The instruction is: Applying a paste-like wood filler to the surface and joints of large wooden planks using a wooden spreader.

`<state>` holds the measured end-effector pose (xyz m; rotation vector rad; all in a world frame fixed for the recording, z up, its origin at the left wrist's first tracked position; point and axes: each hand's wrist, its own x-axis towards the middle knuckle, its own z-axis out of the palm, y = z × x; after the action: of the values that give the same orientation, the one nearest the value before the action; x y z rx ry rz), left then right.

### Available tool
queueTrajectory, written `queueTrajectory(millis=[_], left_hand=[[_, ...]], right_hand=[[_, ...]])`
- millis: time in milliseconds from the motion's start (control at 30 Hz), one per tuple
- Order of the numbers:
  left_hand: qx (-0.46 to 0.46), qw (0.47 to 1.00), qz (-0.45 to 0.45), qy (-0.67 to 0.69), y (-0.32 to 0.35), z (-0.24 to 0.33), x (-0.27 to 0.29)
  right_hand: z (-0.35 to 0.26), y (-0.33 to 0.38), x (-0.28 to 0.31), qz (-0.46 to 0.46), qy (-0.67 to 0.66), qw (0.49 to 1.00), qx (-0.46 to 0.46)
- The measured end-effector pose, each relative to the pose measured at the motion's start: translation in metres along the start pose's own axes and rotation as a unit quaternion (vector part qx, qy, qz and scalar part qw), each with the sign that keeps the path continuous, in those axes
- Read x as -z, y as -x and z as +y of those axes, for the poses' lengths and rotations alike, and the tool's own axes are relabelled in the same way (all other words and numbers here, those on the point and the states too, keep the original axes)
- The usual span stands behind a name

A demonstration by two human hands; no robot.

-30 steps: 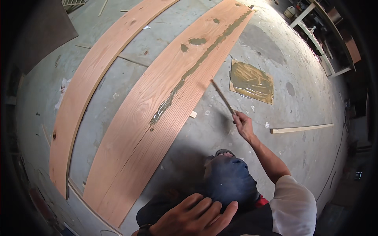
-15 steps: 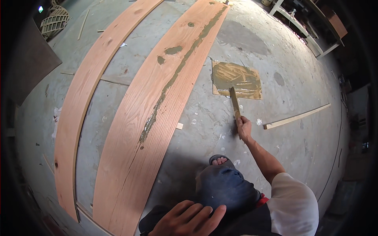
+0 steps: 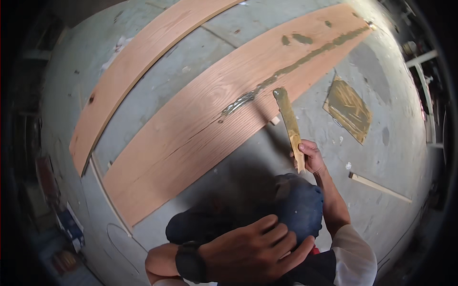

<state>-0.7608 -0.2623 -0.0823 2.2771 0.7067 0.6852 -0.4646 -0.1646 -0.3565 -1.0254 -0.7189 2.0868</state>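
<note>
Here, the flat stick (image 3: pixel 289 121) points away and slightly left from my right grip (image 3: pixel 312 156), which is closed around its near end; its paste-covered tip looks raised above the plank (image 3: pixel 176 157). The filler streak (image 3: pixel 286 70) lies forward-left, slanting far-right, nearer this hand. My left grip (image 3: pixel 250 248) hangs half-open, nothing visible in it. Rightward, the smeared board (image 3: pixel 348 109) lies on the floor (image 3: pixel 381 155).

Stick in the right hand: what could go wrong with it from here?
Possible risks:
1. The stick, held in the right hand, has a glossy blob at its tip; some might drip onto the plank's bare wood.
2. The grey-green streak looks wet near its lower end, so a careless touch could smear it.
</note>
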Motion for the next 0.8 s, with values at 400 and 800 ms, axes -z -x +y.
queueTrajectory(millis=[400,800], left_hand=[[0.014,0.984,-0.172,0.051,0.028,0.008,0.047],[0.001,0.986,0.139,-0.089,0.053,0.011,0.013]], right_hand=[[0.040,-0.069,-0.095,-0.003,0.714,0.656,0.244],[0.050,-0.068,-0.073,0.046,0.730,0.611,0.302]])
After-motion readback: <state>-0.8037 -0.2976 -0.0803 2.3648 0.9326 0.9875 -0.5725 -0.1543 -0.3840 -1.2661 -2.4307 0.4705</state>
